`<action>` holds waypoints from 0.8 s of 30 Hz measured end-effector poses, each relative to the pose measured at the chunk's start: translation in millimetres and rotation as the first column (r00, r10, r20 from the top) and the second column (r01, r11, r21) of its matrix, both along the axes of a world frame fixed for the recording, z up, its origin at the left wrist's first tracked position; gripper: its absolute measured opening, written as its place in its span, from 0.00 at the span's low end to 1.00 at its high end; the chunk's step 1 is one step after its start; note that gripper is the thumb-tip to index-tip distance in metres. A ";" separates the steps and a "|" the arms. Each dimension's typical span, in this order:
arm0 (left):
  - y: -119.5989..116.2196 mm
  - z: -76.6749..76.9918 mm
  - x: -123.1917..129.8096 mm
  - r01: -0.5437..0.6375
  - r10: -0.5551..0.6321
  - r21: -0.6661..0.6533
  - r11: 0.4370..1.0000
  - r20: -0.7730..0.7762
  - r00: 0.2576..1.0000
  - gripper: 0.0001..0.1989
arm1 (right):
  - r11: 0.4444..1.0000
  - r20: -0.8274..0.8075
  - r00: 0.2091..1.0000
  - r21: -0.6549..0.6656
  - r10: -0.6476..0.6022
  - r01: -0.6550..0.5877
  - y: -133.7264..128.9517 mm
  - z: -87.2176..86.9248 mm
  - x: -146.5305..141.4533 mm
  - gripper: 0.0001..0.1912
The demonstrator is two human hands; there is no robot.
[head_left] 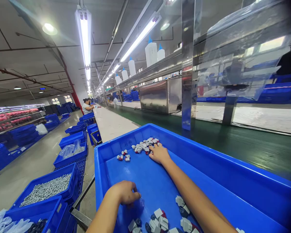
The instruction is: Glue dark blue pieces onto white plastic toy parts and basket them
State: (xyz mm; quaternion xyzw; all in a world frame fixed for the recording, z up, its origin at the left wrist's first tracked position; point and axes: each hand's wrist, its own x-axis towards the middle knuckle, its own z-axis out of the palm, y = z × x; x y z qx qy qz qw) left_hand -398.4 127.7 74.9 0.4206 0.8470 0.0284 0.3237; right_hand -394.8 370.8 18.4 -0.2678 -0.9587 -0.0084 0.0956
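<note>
A large blue bin (208, 161) holds small white parts with red and dark pieces. My right hand (159, 153) reaches to its far end, fingers spread and touching the pile of white parts (142, 146) there. Left of that pile lies a smaller cluster (123, 156). My left hand (128, 193) hangs over the bin floor at the near left, its fingers curled; whether they hold anything is hidden. More white and dark parts (160, 221) lie at the near end, between and below my forearms.
Beyond the bin runs a white table (111, 121), beside a green conveyor belt (208, 136). A metal post (187, 64) rises behind the bin. Blue crates (72, 181) stand along the left. A person (87, 106) sits far down the line.
</note>
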 end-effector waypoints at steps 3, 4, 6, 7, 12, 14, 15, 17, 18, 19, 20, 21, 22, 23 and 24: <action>0.6 -0.8 -0.7 -0.005 0.005 0.005 1.000 0.019 1.000 0.20 | 0.999 -0.054 0.998 0.024 -0.040 0.041 -2.6 -2.4 5.5 0.23; 0.8 -0.8 -0.8 -0.008 0.007 0.009 1.000 0.024 1.000 0.20 | 0.998 -0.067 0.996 0.029 -0.053 0.055 -2.9 -3.2 6.6 0.23; 1.1 -0.4 -0.9 -0.015 0.015 0.017 1.000 0.034 0.999 0.20 | 0.998 -0.079 0.995 0.034 -0.056 0.059 -2.8 -4.4 7.5 0.23; 1.3 -0.2 -1.0 -0.019 0.018 0.020 1.000 0.040 0.999 0.20 | 0.998 -0.079 0.996 0.036 -0.047 0.050 -2.5 -4.7 7.5 0.23; 2.1 -1.8 -2.0 -0.035 0.034 0.016 0.999 0.056 0.998 0.20 | 0.999 -0.058 0.998 0.032 -0.009 0.011 -1.0 -4.0 6.0 0.24; 2.7 -4.3 -2.8 -0.041 0.040 0.014 0.999 0.062 0.997 0.20 | 1.000 -0.046 0.999 0.025 -0.007 0.008 -0.6 -2.9 5.2 0.24; 3.0 -5.6 -3.4 -0.045 0.044 0.014 0.999 0.063 0.997 0.20 | 1.000 -0.041 0.999 0.021 -0.005 0.005 -0.3 -2.3 4.7 0.24; 3.6 -8.3 -4.7 -0.047 0.046 0.014 0.999 0.052 0.998 0.20 | 1.000 -0.033 0.999 0.014 0.002 -0.001 0.2 -1.2 4.0 0.23; 4.0 -9.6 -5.4 -0.046 0.045 0.015 0.999 0.040 0.998 0.20 | 1.000 -0.032 0.999 0.011 0.007 -0.006 0.4 -0.8 4.0 0.22; 4.3 -10.8 -6.1 -0.046 0.045 0.012 0.999 0.028 0.999 0.20 | 1.000 -0.034 0.999 0.011 0.012 -0.012 0.5 -0.5 4.1 0.22; 4.7 -12.0 -6.9 -0.045 0.045 0.009 0.999 0.016 0.999 0.20 | 1.000 -0.038 0.999 0.012 0.019 -0.019 0.5 -0.4 4.6 0.21; 5.0 -13.1 -7.6 -0.045 0.045 0.004 0.999 0.005 0.999 0.20 | 1.000 -0.045 0.999 0.014 0.026 -0.025 0.3 -0.4 5.3 0.21; 5.3 -14.2 -8.2 -0.046 0.046 -0.001 0.999 -0.003 0.999 0.20 | 0.999 -0.053 0.998 0.016 0.031 -0.030 0.0 -0.6 6.2 0.21; 5.5 -15.2 -8.7 -0.050 0.050 -0.007 0.999 -0.008 0.999 0.20 | 0.999 -0.063 0.998 0.019 0.031 -0.030 -0.4 -0.8 7.2 0.21; 5.7 -16.0 -9.1 -0.053 0.053 -0.013 0.999 -0.013 0.999 0.20 | 0.999 -0.073 0.997 0.021 0.026 -0.025 -0.8 -1.0 8.3 0.21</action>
